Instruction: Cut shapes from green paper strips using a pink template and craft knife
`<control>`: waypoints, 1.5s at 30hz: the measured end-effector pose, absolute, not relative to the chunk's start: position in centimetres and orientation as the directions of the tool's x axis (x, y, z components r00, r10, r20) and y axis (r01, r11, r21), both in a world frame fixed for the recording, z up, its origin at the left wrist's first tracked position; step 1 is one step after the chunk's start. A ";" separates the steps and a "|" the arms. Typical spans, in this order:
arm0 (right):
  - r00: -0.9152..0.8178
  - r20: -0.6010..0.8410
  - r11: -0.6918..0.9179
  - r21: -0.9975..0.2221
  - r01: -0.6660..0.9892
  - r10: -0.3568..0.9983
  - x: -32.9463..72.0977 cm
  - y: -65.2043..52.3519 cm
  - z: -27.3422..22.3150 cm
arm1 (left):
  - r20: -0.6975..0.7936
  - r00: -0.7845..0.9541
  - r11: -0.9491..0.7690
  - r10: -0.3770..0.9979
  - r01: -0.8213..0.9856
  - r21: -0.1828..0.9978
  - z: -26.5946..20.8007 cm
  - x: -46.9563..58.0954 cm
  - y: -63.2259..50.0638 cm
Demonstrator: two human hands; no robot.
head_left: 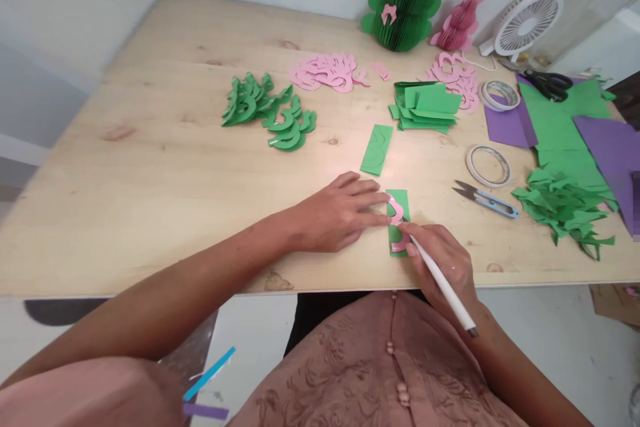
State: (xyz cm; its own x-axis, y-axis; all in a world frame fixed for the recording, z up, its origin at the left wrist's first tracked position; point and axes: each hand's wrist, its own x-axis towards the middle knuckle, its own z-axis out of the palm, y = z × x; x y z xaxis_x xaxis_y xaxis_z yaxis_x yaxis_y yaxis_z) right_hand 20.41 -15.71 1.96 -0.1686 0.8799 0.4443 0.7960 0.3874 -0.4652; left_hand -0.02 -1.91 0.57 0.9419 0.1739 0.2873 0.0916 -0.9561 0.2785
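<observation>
My left hand (pixel 340 212) lies flat on the table, fingers stretched out, its fingertips pressing a pink paper cutout (pixel 397 211). Under that cutout is a green paper strip (pixel 405 199), which shows around its edges. A white pen (pixel 445 283) is gripped in my right hand (pixel 443 260), its tip at the right edge of the pink cutout. Just above my left fingers sits another green strip (pixel 377 149) with a wavy outline drawn on it. Part of the pink cutout is hidden by my fingers.
Green cutouts (pixel 250 103), pink cutouts (pixel 327 72) and stacked green strips (pixel 427 105) lie farther back. To the right are snips (pixel 487 201), tape rolls (pixel 489 167), green scraps (pixel 565 203) and black scissors (pixel 549 85). A green paper rabbit (pixel 407 0) and a fan (pixel 527 23) stand behind.
</observation>
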 end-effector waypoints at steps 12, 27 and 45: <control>0.184 0.189 0.051 -0.818 0.574 0.965 19.7 -15.9 2.4 | 0.289 0.939 -0.958 0.184 0.105 0.268 0.5 0.0 -1.9; 0.236 0.117 -0.022 -0.856 0.517 0.965 19.1 -15.5 1.8 | 0.282 0.941 -0.953 0.188 0.105 0.284 0.4 -0.1 -1.9; 0.182 0.177 0.032 -0.794 0.607 0.967 19.1 -15.4 1.7 | 0.290 0.938 -0.951 0.190 0.102 0.293 0.5 -0.1 -1.9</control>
State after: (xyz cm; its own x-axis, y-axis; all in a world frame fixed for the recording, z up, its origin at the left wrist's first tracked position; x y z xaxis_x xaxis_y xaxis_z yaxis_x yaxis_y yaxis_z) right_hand 19.14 -15.37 1.66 0.1819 0.9672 0.1774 0.6066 0.0316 -0.7944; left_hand -0.06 -1.86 0.47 0.9378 0.1903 0.2905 0.1021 -0.9505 0.2934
